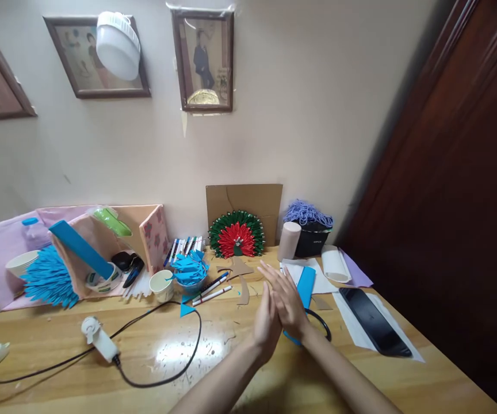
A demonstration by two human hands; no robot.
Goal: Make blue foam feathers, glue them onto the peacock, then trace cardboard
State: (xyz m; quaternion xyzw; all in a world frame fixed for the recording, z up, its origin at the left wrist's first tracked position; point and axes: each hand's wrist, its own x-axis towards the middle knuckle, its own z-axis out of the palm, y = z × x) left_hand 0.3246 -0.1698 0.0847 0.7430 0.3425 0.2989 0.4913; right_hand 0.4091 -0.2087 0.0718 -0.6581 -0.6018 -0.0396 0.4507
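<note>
My left hand [266, 322] and my right hand [286, 298] are pressed palm to palm above the wooden table [58, 339], fingers stretched flat, nothing between them. Just behind them lies a blue paper sheet [306, 286], with black scissors [321, 322] partly hidden beneath. A red and green paper fan ornament [236, 234] leans on brown cardboard [248, 201] at the wall. Cardboard cut-outs [240, 276] lie in front of it.
A glue gun [99, 339] with its black cord [179, 368] lies at left. Pens [211, 290], a white cup [162, 284], a bowl of blue paper pieces [189, 270], a black phone [373, 322], a paper roll [289, 241] and a pot of purple yarn [311, 227] surround the hands.
</note>
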